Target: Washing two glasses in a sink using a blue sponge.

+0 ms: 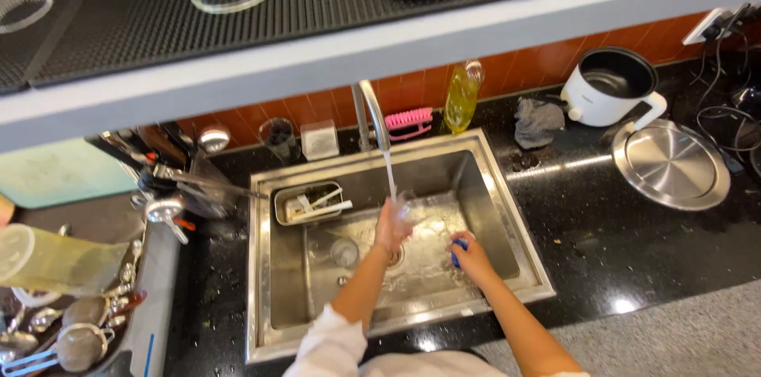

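My left hand [391, 226] grips a clear glass [407, 209] under the water stream [389, 175] from the faucet [369, 111] | my right hand [469, 254], fingers closed on a blue sponge [457, 250], is just beside it | both are inside the steel sink [491, 187] in the black counter [602, 226].
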